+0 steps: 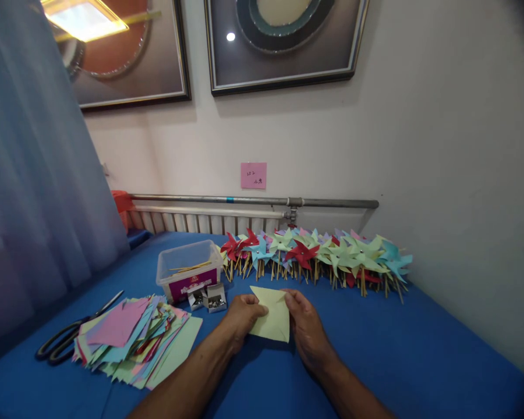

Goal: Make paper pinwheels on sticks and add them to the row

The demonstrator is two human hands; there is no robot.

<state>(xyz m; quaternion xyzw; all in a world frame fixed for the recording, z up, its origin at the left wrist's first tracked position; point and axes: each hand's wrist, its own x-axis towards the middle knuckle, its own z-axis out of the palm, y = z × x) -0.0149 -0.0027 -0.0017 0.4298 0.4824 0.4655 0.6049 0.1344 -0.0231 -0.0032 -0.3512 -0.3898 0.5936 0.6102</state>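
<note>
One pale yellow paper square [271,317] sat folded between both hands, left hand [243,317] and right hand [304,326] each pinching an edge, low over the blue surface [419,355]. Nearby lay a stack of coloured papers [135,340], scissors [67,337], a clear plastic box [187,269] and two small boxes of pins [207,298]. Finished pinwheels [318,256] lined the wall beyond.

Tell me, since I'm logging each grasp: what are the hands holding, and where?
Both hold one pale yellow paper square: left hand on its left edge, right hand on its right edge.
</note>
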